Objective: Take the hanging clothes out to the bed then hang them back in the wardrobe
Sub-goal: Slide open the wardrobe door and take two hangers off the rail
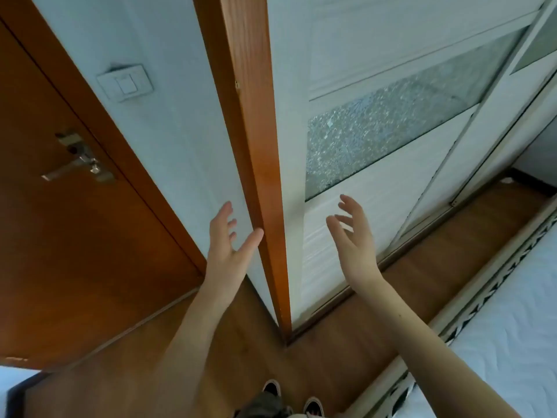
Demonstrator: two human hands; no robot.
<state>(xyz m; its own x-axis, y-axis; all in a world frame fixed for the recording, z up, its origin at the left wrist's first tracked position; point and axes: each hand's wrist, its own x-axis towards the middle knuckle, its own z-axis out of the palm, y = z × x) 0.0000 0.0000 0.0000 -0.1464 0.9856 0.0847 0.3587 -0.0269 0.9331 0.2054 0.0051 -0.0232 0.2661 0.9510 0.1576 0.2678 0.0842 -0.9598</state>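
- The 2 hands, left hand and right hand, are hovering before the shut wardrobe door, fingers spreading apart and gripping nothing.
- The hanging clothes are not showing, presumably hiding behind that door; the bed is lying right.
- Sliding the door carelessly risks pinching fingers against the wooden post.
- No readable writing is showing.

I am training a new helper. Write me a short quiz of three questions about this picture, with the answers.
1. True or false: the left hand holds a hanger.
2. The wardrobe door in front of the right hand is: A) shut, B) half open, C) taken off.
3. On which side of the person is the bed?
Key: 1 false, its fingers are spread and hold nothing; 2 A; 3 the right side.
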